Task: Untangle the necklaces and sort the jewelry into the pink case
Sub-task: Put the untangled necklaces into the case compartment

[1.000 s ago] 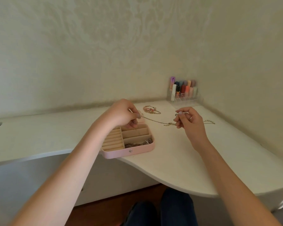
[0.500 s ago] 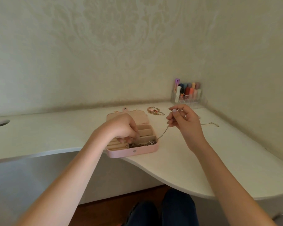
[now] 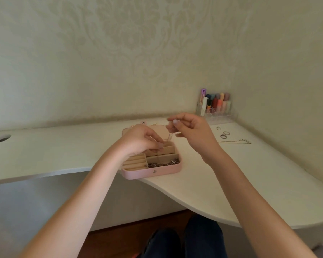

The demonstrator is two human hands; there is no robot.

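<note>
The open pink case [image 3: 138, 174] sits at the desk's front edge, with beige compartments; its front right compartment holds a heap of silver jewelry [image 3: 162, 164]. My left hand [image 3: 142, 142] hovers over the case's back compartments, fingers pinched on the low end of a thin gold necklace [image 3: 169, 137]. My right hand [image 3: 190, 130] is raised just right of the case and pinches the chain's upper end, so the chain hangs between both hands above the case. Another thin necklace [image 3: 235, 141] lies on the desk at the right, with small rings [image 3: 224, 135] just behind it.
A clear organizer with coloured tubes [image 3: 215, 107] stands in the back right corner. The white desk [image 3: 45, 151] has a round cable hole [image 3: 0, 139] at far left and a curved front edge. My knees [image 3: 183, 239] show below it.
The gold necklace has been lifted off the desk and carried left over the case. My right hand moved left and rose; my left hand stays low over the compartments.
</note>
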